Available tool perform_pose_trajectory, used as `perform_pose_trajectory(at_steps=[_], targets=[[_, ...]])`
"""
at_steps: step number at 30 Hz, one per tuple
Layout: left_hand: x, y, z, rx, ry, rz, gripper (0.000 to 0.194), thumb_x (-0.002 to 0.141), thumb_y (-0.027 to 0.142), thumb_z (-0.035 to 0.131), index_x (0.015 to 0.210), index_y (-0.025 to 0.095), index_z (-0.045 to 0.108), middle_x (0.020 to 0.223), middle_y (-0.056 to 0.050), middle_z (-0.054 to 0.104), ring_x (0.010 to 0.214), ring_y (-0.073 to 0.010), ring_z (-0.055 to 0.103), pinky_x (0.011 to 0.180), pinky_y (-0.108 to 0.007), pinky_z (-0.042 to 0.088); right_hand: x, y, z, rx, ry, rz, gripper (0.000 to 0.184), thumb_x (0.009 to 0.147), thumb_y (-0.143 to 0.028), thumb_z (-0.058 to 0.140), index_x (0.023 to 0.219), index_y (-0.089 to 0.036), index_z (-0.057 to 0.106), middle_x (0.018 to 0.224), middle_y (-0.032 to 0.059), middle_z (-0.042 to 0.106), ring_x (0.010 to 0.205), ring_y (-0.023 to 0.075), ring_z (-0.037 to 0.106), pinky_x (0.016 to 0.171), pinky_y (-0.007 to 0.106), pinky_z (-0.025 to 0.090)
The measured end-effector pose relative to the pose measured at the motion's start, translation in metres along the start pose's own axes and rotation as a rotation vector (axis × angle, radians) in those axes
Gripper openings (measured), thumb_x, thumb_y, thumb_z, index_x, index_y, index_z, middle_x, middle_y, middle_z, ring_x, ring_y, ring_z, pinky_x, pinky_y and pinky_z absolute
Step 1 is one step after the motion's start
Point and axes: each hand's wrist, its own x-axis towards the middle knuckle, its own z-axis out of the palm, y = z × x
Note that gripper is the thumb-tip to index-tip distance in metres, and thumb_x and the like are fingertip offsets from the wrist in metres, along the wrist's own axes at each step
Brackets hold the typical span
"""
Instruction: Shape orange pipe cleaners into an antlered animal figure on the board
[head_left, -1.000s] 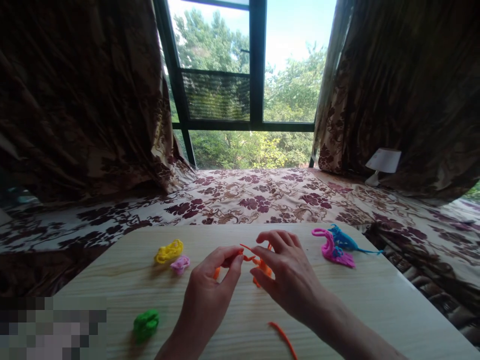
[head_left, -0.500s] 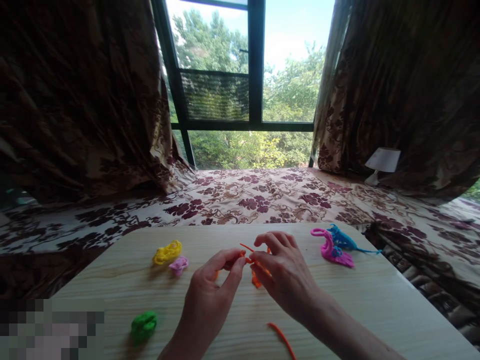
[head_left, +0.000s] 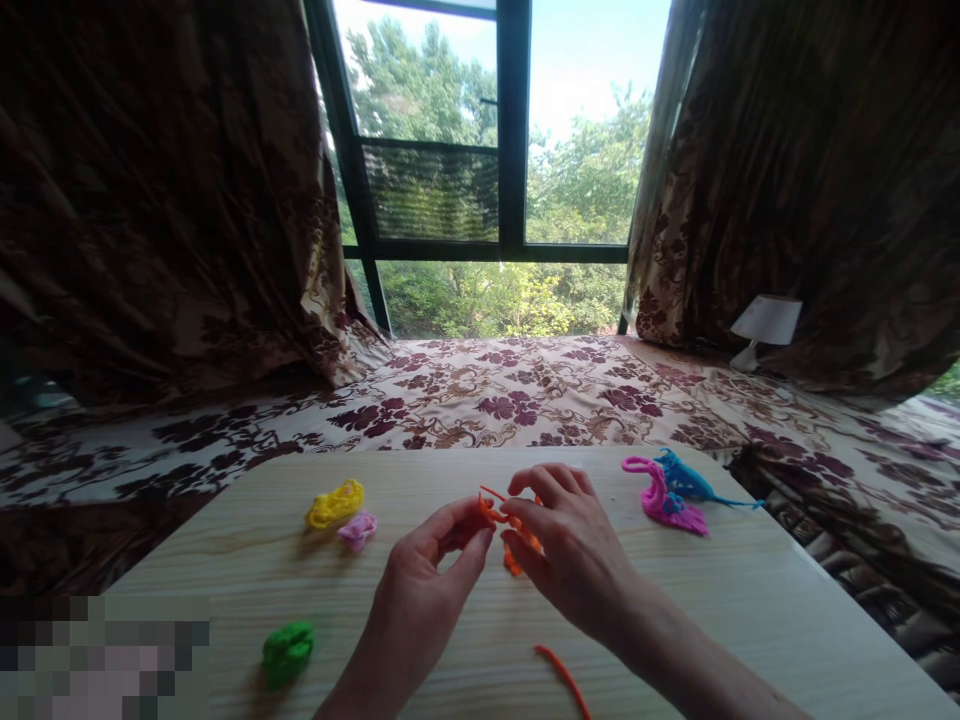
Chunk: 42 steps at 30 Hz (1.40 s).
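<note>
My left hand [head_left: 437, 577] and my right hand [head_left: 574, 545] meet over the middle of the table. Thumb and fingertips of the left close on a thin orange strand of what looks like modelling clay [head_left: 491, 512]. My right fingers pinch the same piece from the other side, and one thin end sticks up between the hands. A bumpy orange clay piece [head_left: 513, 562] shows below my right fingers, partly hidden by them; whether it joins the strand I cannot tell. Nearer to me, a loose orange strand [head_left: 562, 678] lies on the tabletop.
The pale wooden table [head_left: 247, 560] carries a yellow coil [head_left: 335, 504], a pale pink lump [head_left: 358, 531] and a green lump [head_left: 288, 653] on the left. At the right lie a pink curved shape [head_left: 660, 500] and a blue tailed one [head_left: 690, 480]. Behind stands a lamp [head_left: 765, 322].
My left fingertips have shifted slightly along the orange strand, and the thumb has moved a little lower. More of the strand shows between the hands. My right hand stays nearly still.
</note>
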Motion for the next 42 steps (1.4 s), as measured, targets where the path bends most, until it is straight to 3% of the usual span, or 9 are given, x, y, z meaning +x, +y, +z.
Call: perform_pose_trajectory(at_steps=[21,27,35,42], targets=[[0.001,-0.002,-0.001,0.032,0.020,-0.042,0.021,0.073,0.030,0.062,0.089,0.018,0.066,0.083,-0.001,0.071,0.075,-0.0141,0.063,0.069,-0.021,0.051,0.001,0.001,-0.002,0.007,-0.014,-0.027,0.013,0.083,-0.021,0.054,0.084,-0.025,0.066,0.096,0.0022,0.057,0.092,0.0185,0.044,0.080,0.035,0.033],[0.000,0.009,-0.002,-0.017,0.075,-0.099,0.030,0.069,0.030,0.066,0.096,0.018,0.064,0.088,-0.002,0.070,0.080,-0.0142,0.064,0.074,-0.022,0.052,0.001,0.002,-0.002,0.013,-0.003,-0.017,0.013,0.082,-0.018,0.054,0.084,-0.025,0.065,0.094,0.0023,0.058,0.090,0.0181,0.045,0.078,0.035,0.033],[0.000,0.020,-0.003,-0.026,0.125,-0.075,0.029,0.068,0.031,0.066,0.094,0.017,0.066,0.082,-0.003,0.072,0.074,-0.0149,0.065,0.068,-0.022,0.054,0.001,0.003,-0.002,0.007,0.000,-0.027,0.013,0.082,-0.019,0.055,0.085,-0.025,0.065,0.095,0.0027,0.057,0.091,0.0185,0.045,0.079,0.035,0.033],[0.002,0.010,-0.004,-0.044,0.129,-0.064,0.019,0.070,0.029,0.065,0.085,0.018,0.066,0.074,0.000,0.070,0.068,-0.0112,0.063,0.066,-0.019,0.052,0.001,0.003,-0.003,0.004,-0.019,-0.021,0.014,0.083,-0.021,0.053,0.085,-0.026,0.065,0.096,0.0023,0.057,0.092,0.0184,0.044,0.080,0.035,0.033]])
